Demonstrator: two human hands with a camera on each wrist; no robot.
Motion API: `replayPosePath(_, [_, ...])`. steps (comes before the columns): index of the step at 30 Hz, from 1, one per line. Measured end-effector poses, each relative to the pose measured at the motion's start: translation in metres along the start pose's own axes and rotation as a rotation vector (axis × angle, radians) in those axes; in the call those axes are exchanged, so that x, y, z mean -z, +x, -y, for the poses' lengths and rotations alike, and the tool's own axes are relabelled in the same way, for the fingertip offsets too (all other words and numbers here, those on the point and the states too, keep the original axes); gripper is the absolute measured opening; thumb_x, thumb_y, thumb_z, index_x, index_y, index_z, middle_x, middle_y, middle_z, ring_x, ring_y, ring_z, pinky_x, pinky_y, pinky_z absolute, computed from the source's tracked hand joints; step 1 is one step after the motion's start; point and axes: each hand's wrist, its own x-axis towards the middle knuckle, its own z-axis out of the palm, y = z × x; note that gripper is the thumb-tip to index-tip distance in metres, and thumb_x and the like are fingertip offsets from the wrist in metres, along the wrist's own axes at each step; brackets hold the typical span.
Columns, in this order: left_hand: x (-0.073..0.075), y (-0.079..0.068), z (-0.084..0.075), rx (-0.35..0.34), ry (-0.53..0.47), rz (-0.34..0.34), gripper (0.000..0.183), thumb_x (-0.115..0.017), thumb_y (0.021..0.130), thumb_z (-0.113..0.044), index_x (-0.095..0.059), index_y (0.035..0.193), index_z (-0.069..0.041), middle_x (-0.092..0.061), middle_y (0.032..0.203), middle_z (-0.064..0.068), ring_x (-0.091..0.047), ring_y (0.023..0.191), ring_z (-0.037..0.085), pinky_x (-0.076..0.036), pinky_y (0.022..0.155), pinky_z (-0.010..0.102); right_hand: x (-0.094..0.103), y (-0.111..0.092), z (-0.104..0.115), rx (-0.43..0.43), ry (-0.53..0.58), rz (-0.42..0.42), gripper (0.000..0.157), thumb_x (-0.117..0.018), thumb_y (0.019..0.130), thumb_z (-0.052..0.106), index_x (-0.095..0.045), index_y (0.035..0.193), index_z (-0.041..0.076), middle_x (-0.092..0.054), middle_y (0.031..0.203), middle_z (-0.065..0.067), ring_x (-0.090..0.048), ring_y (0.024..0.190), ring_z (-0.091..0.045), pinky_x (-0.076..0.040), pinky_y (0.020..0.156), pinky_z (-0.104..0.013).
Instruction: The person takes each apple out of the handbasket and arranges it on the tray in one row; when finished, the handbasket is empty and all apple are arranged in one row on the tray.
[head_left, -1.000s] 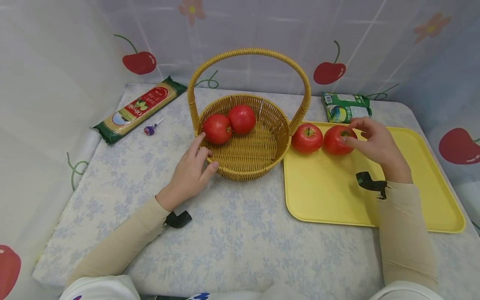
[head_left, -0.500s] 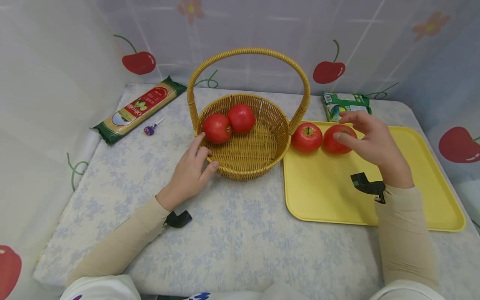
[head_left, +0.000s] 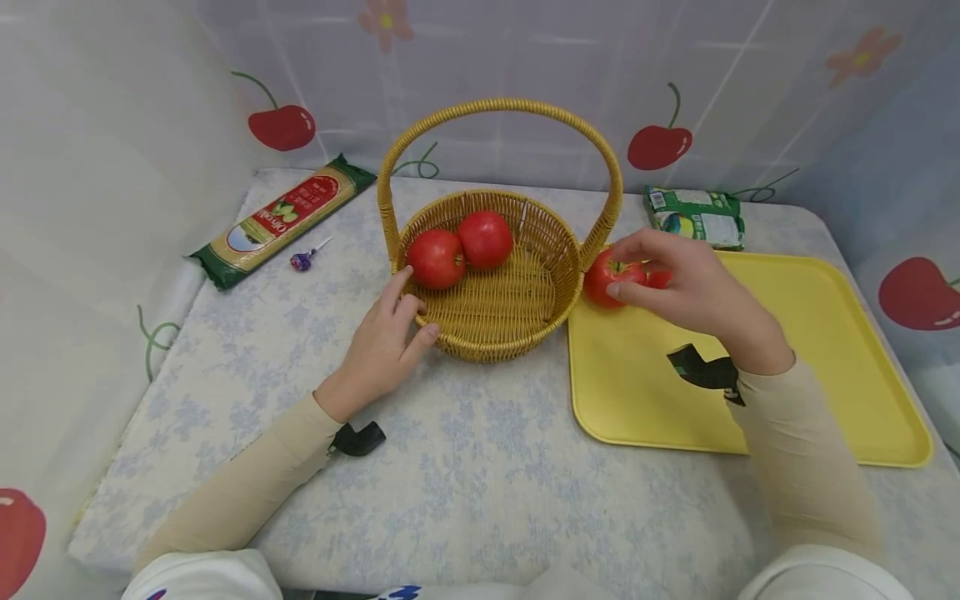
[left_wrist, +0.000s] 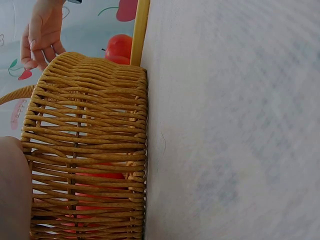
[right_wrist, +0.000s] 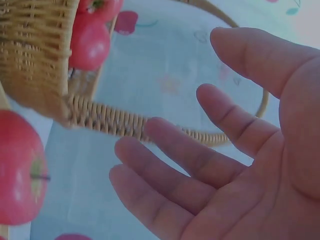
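Note:
My left hand (head_left: pixel 378 350) rests on the near-left rim of a wicker basket (head_left: pixel 487 343), its fingers lying loosely over the edge. Inside the basket, one red apple (head_left: pixel 437 259) sits against another apple (head_left: pixel 485 239) on the left side. My right hand (head_left: pixel 693 287) hovers over the yellow tray, thumb and fingers apart with nothing between them. Below its fingertips is a red apple (head_left: pixel 609 282) beside the basket. A further apple (head_left: pixel 659 279) on the tray is mostly hidden by that hand. In the right wrist view, the palm faces the basket's handle (right_wrist: pixel 107 117).
The yellow tray (head_left: pixel 645 392) lies to the basket's right. Behind it is a green packet (head_left: pixel 696 218). A long pasta packet (head_left: pixel 285 218) and a lollipop (head_left: pixel 302 260) lie at the left. The basket's tall handle (head_left: pixel 498 105) arches above it, near the curtain behind.
My right hand has lifted off the right-hand apple and moved left over the apple beside the basket. The left hand, the basket and the apples have stayed in place.

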Motion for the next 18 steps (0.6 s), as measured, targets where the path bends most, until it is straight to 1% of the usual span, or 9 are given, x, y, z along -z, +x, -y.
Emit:
replayPosePath(2, [0.0, 0.0, 0.0, -0.002, 0.002, 0.0, 0.08, -0.021, 0.101, -0.072, -0.058, 0.106, -0.002, -0.029, 0.163, 0.027, -0.049, 0.136, 0.049, -0.047, 0.097, 0.06, -0.005, 0.005, 0.006, 0.037, -0.002, 0.029, 0.031, -0.078, 0.091, 0.02, -0.068, 0.12, 0.013, -0.071, 0.12, -0.008, -0.064, 0.114, -0.028, -0.054, 0.093, -0.049])
replayPosePath(5, [0.0, 0.0, 0.001, -0.004, 0.003, 0.0, 0.079, -0.021, 0.101, -0.072, -0.057, 0.106, -0.002, -0.029, 0.163, 0.027, -0.049, 0.136, 0.049, -0.047, 0.097, 0.06, -0.014, 0.014, 0.014, 0.065, 0.014, 0.075, 0.032, -0.078, 0.091, 0.019, -0.067, 0.12, 0.012, -0.07, 0.119, -0.008, -0.066, 0.112, -0.027, -0.055, 0.095, -0.05])
replayPosePath(9, [-0.001, -0.001, 0.002, -0.005, 0.006, -0.002, 0.079, -0.021, 0.101, -0.072, -0.057, 0.106, -0.003, -0.03, 0.163, 0.027, -0.05, 0.135, 0.049, -0.047, 0.098, 0.06, -0.029, 0.033, 0.022, 0.063, 0.008, 0.13, 0.044, -0.076, 0.092, 0.023, -0.06, 0.131, 0.009, -0.068, 0.127, -0.01, -0.066, 0.114, -0.029, -0.055, 0.097, -0.051])
replayPosePath(13, [-0.001, -0.001, 0.002, -0.007, 0.004, -0.004, 0.08, -0.02, 0.101, -0.072, -0.058, 0.105, -0.002, -0.03, 0.162, 0.027, -0.051, 0.134, 0.049, -0.047, 0.097, 0.06, -0.044, 0.055, 0.03, 0.017, 0.004, 0.151, 0.055, -0.075, 0.093, 0.03, -0.053, 0.14, 0.011, -0.067, 0.13, -0.012, -0.067, 0.112, -0.029, -0.056, 0.094, -0.048])
replayPosePath(18, [-0.001, 0.0, 0.002, -0.012, -0.002, -0.007, 0.08, -0.02, 0.101, -0.073, -0.058, 0.104, -0.003, -0.031, 0.162, 0.028, -0.05, 0.136, 0.048, -0.048, 0.096, 0.059, -0.057, 0.085, 0.037, -0.097, 0.013, 0.173, 0.062, -0.069, 0.095, 0.041, -0.048, 0.146, 0.012, -0.066, 0.128, -0.014, -0.066, 0.11, -0.028, -0.055, 0.093, -0.047])
